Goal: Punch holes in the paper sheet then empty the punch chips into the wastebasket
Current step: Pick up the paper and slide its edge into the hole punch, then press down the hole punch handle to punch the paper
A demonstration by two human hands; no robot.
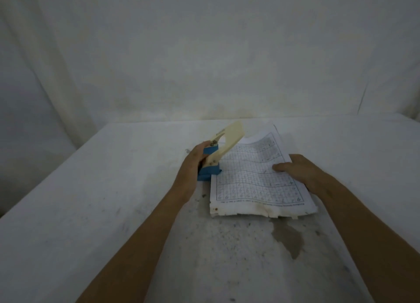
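Observation:
A paper sheet (254,180) printed with a number grid lies on the white table, its near edge torn and stained. A hole punch (218,154) with a cream lever and a blue base stands at the sheet's left edge, lever raised. My left hand (191,166) grips the punch from its left side. My right hand (302,173) holds the sheet's right edge, thumb on top of the paper. No wastebasket is in view.
The table (113,200) is covered in white cloth with dark specks and a grey-brown stain (288,239) in front of the sheet. A white cloth backdrop (204,52) hangs behind the table's far edge.

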